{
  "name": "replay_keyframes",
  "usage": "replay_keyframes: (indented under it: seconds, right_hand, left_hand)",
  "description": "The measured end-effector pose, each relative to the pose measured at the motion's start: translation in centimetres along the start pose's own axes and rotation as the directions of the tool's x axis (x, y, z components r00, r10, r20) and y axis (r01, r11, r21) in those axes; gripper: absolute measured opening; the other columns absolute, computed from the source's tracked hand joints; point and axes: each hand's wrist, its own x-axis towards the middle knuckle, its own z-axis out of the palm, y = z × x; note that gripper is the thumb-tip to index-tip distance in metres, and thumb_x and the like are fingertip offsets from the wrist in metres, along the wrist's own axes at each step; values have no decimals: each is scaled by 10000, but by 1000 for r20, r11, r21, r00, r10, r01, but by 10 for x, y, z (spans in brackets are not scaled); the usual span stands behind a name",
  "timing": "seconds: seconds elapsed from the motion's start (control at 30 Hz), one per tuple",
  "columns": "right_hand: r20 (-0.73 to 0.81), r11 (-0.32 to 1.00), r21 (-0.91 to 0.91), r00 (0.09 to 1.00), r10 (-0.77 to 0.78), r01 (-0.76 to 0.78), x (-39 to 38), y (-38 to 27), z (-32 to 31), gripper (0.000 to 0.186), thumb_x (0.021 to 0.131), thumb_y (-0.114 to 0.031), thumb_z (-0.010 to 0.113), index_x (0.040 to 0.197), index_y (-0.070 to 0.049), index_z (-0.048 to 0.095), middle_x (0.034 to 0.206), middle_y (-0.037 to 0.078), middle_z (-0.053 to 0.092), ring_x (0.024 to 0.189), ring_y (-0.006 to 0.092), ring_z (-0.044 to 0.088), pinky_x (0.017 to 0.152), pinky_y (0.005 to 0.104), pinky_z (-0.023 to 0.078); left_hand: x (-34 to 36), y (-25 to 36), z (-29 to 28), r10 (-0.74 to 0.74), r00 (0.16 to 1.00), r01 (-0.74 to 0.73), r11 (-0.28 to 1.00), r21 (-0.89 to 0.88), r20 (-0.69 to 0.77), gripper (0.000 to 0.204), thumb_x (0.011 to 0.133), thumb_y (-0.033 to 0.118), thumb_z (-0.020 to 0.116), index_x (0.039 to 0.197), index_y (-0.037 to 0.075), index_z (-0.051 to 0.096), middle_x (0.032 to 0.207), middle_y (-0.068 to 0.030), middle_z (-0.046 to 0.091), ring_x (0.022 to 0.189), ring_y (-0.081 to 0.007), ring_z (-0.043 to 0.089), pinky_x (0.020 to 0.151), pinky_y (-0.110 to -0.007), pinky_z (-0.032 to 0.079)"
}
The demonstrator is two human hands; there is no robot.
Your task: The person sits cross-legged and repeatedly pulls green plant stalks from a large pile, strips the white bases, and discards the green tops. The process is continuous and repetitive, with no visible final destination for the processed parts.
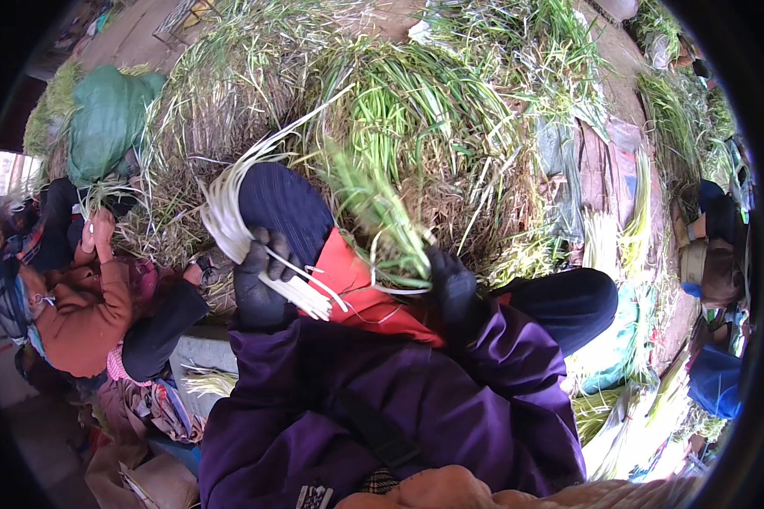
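My left hand, in a dark glove, is closed round a bundle of long pale stalks. Their thin ends fan up and away over my knee, and the cut-looking ends poke out below the fist. In a dark glove too, my right hand grips some green leafy stalks, blurred by motion, and a pale strand loops beneath them. The two hands are apart, above the red cloth on my lap. Beyond my knees rises a big heap of green leafy stalks with brown, root-like lower parts.
At the left sits another person in a brown top, handling stalks. Behind that person stands a large green sack. On my right lie pale stalk bundles and a greenish plastic sheet. More people sit at the far right.
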Motion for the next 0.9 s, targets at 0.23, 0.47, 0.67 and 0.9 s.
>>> replay_keyframes:
  seconds: [0.23,0.47,0.67,0.9]
  right_hand:
    - [203,936,-344,979,1,70,11,-51,-39,562,821,-165,507,1366,-77,398,941,99,585,866,280,567,651,411,518]
    - [45,843,-487,971,-236,227,27,-86,-116,501,807,-151,548,1302,-88,501,787,50,523,702,195,529,512,324,476]
    - [83,649,-606,848,-523,460,30,-133,-165,583,742,-147,618,1316,-93,531,773,22,526,637,142,471,433,251,402]
    - [266,311,-710,650,-711,631,89,-85,-221,661,716,-218,628,1351,-89,494,824,79,585,730,238,557,571,401,477]
  left_hand:
    - [-3,28,-27,93,996,-93,990,-104,-5,151,978,184,505,1083,76,500,936,-59,517,606,-48,423,575,-222,387]
    - [4,15,-72,45,979,-85,977,-195,-199,135,969,201,518,1044,90,535,913,-31,528,611,-66,447,585,-237,416]
    - [16,4,-98,52,987,-87,968,-235,-151,160,981,202,495,1076,81,537,935,-48,537,622,-65,455,592,-234,421]
    - [21,9,-101,145,982,-169,961,-218,-120,192,994,204,468,1114,72,539,961,-67,548,635,-65,464,601,-230,426]
